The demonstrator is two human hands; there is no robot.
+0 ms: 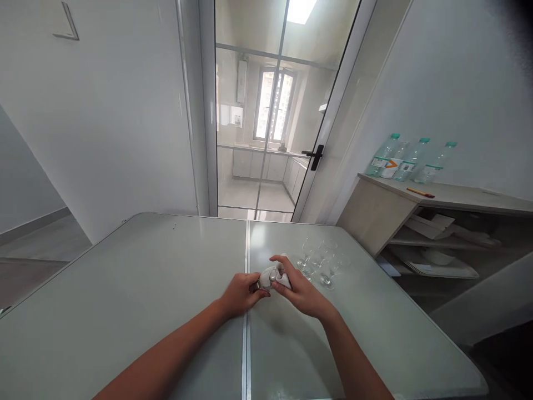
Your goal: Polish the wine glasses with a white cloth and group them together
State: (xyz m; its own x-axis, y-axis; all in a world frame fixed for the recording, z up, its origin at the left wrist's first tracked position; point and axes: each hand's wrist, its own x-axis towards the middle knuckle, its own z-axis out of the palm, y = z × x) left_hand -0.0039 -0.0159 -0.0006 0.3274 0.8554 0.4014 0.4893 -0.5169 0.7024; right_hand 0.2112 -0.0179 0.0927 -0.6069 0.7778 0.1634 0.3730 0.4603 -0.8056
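Over the table's middle seam, my left hand is closed around one end of a small clear glass, which lies tilted sideways. My right hand pinches a white cloth against the other end of the glass, with the index finger raised above it. Whether the cloth goes inside the glass or only around it, I cannot tell. Just beyond my right hand, several clear stemmed glasses stand grouped on the table.
The pale table has a metal strip down its middle. At the right, a wooden shelf unit carries several plastic bottles and a yellow-red stick-like item. A glazed door stands beyond the table.
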